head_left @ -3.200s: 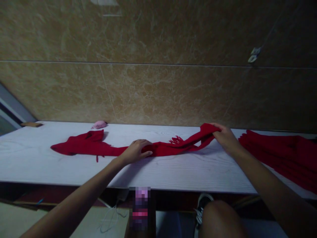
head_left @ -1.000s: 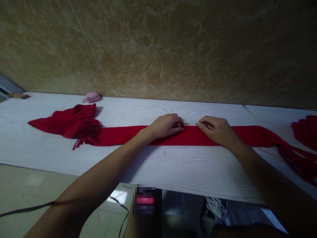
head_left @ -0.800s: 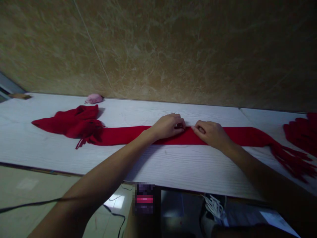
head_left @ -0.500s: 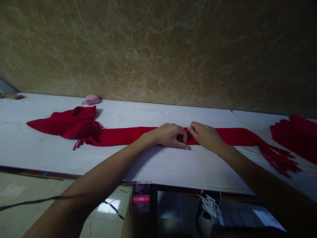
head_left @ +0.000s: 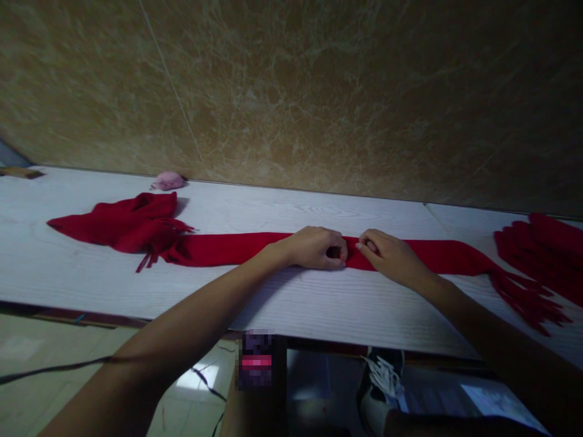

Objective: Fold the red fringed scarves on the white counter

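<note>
A long red scarf (head_left: 228, 249) runs left to right along the white wood-grain table, folded into a narrow strip. Its dark red fringe fans out at the right end. My left hand (head_left: 316, 247) rests on the middle of the strip, fingers curled down and closed on the cloth. Just right of it, across a short stretch of scarf, my right hand (head_left: 392, 258) is closed, thumb against curled fingers, gripping the same strip. At the left end lies a crumpled heap of red cloth (head_left: 122, 224) with some fringe; whether it belongs to the same scarf I cannot tell.
A stack of folded red cloth (head_left: 542, 252) lies at the table's right end. A small pink object (head_left: 168, 180) sits near the marbled wall (head_left: 291, 103). A brown block (head_left: 20, 173) is at the far left. Below the table edge are a shoe (head_left: 380, 388) and a black cable (head_left: 54, 370).
My right hand has shifted right, away from the left hand, and the scarf's right part with its fringe has slid right with it. My left hand stays nearly in place.
</note>
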Demonstrator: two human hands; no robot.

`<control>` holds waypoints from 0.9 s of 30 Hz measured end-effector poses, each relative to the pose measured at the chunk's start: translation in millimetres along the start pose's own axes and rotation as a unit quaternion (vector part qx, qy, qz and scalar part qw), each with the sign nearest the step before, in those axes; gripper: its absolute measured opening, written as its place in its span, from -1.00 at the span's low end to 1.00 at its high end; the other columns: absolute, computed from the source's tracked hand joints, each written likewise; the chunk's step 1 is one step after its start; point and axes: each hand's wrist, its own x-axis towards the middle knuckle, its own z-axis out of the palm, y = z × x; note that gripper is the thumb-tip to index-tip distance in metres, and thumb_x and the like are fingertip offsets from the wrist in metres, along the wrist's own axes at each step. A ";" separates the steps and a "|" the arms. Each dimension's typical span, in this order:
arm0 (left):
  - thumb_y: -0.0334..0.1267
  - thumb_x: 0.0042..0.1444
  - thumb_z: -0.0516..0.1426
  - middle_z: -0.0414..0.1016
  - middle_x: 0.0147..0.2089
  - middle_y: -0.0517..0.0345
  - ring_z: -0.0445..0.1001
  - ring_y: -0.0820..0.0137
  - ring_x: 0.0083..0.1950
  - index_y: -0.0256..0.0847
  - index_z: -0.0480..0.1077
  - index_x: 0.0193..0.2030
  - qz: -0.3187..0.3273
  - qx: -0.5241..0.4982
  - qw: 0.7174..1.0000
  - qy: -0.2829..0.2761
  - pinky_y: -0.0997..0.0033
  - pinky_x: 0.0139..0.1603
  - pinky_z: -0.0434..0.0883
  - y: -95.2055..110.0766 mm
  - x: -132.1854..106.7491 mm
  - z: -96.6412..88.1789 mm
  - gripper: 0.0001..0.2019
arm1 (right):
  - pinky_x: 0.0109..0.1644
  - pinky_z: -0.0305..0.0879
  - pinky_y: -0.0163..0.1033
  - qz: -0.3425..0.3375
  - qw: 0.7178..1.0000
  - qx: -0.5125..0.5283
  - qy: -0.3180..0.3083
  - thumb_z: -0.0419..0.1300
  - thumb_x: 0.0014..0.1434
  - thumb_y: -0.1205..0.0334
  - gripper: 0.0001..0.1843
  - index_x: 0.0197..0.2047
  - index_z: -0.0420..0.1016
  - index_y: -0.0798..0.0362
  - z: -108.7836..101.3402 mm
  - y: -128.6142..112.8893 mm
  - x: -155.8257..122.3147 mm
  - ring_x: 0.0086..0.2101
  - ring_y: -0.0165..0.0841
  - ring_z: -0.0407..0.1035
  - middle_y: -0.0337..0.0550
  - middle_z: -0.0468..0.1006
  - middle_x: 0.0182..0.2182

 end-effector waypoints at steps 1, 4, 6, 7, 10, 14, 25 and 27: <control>-0.24 0.19 0.24 0.63 -0.21 0.17 0.51 0.41 -0.26 -0.14 0.59 -0.19 -0.005 -0.004 1.000 0.004 0.43 -0.27 0.28 -0.1 0.3 0.6 -0.89 | -0.29 0.26 -0.10 -0.008 1.000 0.008 -0.003 0.07 0.35 0.11 -0.81 -0.31 0.39 -0.10 -1.8 -1.2 -0.5 -0.37 -0.22 0.39 -0.12 0.53 -0.36; -0.24 0.20 0.21 0.62 -0.25 0.18 0.49 0.42 -0.30 -0.16 0.57 -0.21 -0.019 -0.025 0.999 0.014 0.44 -0.28 0.28 -0.8 1.3 1.1 -0.89 | -0.16 0.33 -0.05 -0.040 0.999 0.031 -0.013 0.04 0.37 0.08 -0.74 -0.30 0.47 -0.09 -8.3 -5.6 -3.3 -0.30 -0.20 0.44 -0.10 0.55 -0.32; -0.25 0.22 0.19 0.61 -0.30 0.19 0.46 0.44 -0.35 -0.18 0.56 -0.21 -0.024 -0.042 0.999 0.013 0.44 -0.30 0.26 -2.3 2.0 0.3 -0.89 | -0.10 0.38 -0.04 -0.059 0.996 0.056 -0.031 0.10 0.35 0.01 -0.75 -0.26 0.52 -0.08 -11.3 -7.9 -5.0 -0.24 -0.19 0.47 -0.10 0.58 -0.28; -0.26 0.23 0.18 0.59 -0.32 0.20 0.44 0.46 -0.37 -0.19 0.55 -0.21 -0.026 -0.051 0.998 0.014 0.44 -0.31 0.25 -3.4 2.4 -0.3 -0.88 | -0.08 0.40 -0.03 -0.066 0.994 0.070 -0.042 0.16 0.32 -0.03 -0.75 -0.23 0.54 -0.07 -11.8 -8.4 -5.5 -0.22 -0.18 0.49 -0.09 0.59 -0.25; -0.28 0.26 0.16 0.56 -0.37 0.22 0.39 0.48 -0.41 -0.21 0.53 -0.20 -0.031 -0.079 0.996 0.022 0.45 -0.32 0.23 -6.9 3.3 -1.5 -0.89 | -0.08 0.43 -0.06 -0.062 0.992 0.104 -0.047 0.23 0.26 -0.07 -0.73 -0.21 0.58 -0.07 -9.0 -5.9 -5.2 -0.20 -0.19 0.49 -0.09 0.59 -0.23; -0.25 0.27 0.18 0.53 -0.40 0.23 0.36 0.48 -0.42 -0.24 0.53 -0.20 -0.047 -0.102 0.993 0.035 0.46 -0.34 0.20 -8.7 4.1 -1.2 -0.87 | -0.20 0.42 -0.13 -0.027 0.988 0.151 -0.022 0.21 0.28 -0.05 -0.72 -0.29 0.58 -0.06 -2.2 3.3 -2.4 -0.31 -0.26 0.44 -0.14 0.55 -0.32; -0.18 0.24 0.24 0.55 -0.38 0.22 0.36 0.47 -0.41 -0.22 0.56 -0.17 -0.064 -0.068 0.995 0.014 0.44 -0.35 0.18 -10.0 6.0 1.3 -0.84 | -0.18 0.47 -0.11 0.004 0.986 0.153 -0.063 0.16 0.23 -0.35 -0.49 -0.33 0.60 -0.07 -14.2 5.0 1.2 -0.30 -0.22 0.48 -0.10 0.59 -0.33; -0.19 0.24 0.24 0.58 -0.33 0.19 0.39 0.46 -0.39 -0.21 0.57 -0.16 -0.064 -0.067 0.996 0.014 0.44 -0.33 0.20 -10.7 6.1 1.8 -0.85 | -0.09 0.50 -0.10 0.013 0.991 0.115 -0.073 0.14 0.23 -0.39 -0.45 -0.26 0.64 -0.10 -35.4 5.8 -10.6 -0.21 -0.17 0.53 -0.08 0.65 -0.25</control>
